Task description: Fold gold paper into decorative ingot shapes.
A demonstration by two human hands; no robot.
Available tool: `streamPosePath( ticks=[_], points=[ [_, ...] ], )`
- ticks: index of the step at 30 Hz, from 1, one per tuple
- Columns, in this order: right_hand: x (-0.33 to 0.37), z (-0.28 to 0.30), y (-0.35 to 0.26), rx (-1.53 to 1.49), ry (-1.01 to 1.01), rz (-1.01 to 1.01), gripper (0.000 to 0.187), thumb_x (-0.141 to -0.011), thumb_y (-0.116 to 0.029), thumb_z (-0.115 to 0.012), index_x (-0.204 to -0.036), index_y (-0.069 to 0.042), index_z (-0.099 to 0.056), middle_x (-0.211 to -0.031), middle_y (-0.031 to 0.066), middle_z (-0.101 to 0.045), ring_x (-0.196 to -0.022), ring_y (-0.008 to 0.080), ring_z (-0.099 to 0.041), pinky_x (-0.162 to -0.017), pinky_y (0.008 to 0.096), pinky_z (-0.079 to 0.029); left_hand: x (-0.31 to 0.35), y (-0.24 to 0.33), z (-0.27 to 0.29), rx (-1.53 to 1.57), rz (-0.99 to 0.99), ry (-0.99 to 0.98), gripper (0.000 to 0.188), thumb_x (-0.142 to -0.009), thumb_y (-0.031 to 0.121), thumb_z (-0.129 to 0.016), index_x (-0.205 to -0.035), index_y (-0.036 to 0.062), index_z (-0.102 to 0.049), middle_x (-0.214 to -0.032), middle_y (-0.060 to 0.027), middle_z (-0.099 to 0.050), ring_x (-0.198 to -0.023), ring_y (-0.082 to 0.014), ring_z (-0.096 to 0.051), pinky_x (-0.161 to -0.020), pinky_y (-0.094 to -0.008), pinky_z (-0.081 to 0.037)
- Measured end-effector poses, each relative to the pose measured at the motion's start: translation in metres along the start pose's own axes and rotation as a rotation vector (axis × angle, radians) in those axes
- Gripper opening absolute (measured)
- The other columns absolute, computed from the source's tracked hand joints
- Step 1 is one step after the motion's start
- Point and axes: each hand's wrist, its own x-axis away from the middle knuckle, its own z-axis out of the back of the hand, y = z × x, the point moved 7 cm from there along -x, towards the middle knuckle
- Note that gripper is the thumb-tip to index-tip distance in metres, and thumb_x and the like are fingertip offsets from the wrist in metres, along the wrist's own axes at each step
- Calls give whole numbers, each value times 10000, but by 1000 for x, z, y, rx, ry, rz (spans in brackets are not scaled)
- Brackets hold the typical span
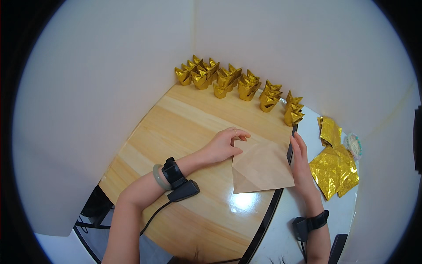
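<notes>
A tan sheet of paper [261, 167] with faint crease lines lies near the right edge of the wooden table, its lower left corner folded at a slant. My left hand [222, 146] is at the sheet's upper left corner, thumb and fingers apart, the thumb touching the paper's edge. Along the right side of the sheet stands my right hand [300, 165], fingers stretched out and its inner side against or very close to the paper. Folded gold foil paper ingots [249, 86] stand nested in several short stacks along the table's far edge.
Beyond the table's black edge is a white surface [323, 215]. On it lie gold foil sheets [336, 169], a folded gold piece [329, 131] and a round beaded item [353, 146]. White walls close in at left and back. Cabled black devices [183, 191] sit on both wrists.
</notes>
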Motion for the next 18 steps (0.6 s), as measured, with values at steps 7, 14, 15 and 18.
streamPosePath(
  ticks=[7, 14, 15, 18],
  points=[
    [15, -27, -21, 277, -524, 334, 562, -782, -43, -586, -1328, -118, -478, -1381, 103, -456, -1338, 301, -343, -1098, 459, -283, 11, 23, -23, -594, -399, -223, 476, -837, 175, -641, -1271, 29, -510, -1319, -159, -439, -1241, -318, -396, -1049, -420, -314],
    [22, -34, -30, 191, -532, 216, 707, -771, -242, -665, -1394, -77, -375, -1446, 110, -376, -1363, 259, -311, -1133, 457, -201, 34, 20, -62, -1041, -407, -473, 883, -876, 516, -525, -1433, -58, -152, -1511, -232, -150, -1422, -339, -109, -1133, -461, -156],
    [23, -36, -32, 185, -526, 223, 748, -757, -252, -679, -1405, -70, -351, -1458, 113, -355, -1367, 252, -303, -1136, 459, -192, 34, 21, -62, -1046, -406, -460, 911, -864, 530, -535, -1434, -61, -141, -1506, -247, -147, -1420, -344, -112, -1132, -463, -156],
    [23, -36, -34, 158, -580, 255, 756, -751, -231, -681, -1409, -74, -345, -1467, 107, -344, -1369, 245, -301, -1137, 462, -190, 37, 20, -58, -1045, -411, -448, 985, -822, 575, -564, -1433, -67, -135, -1501, -265, -137, -1417, -356, -112, -1130, -469, -152]
  ],
)
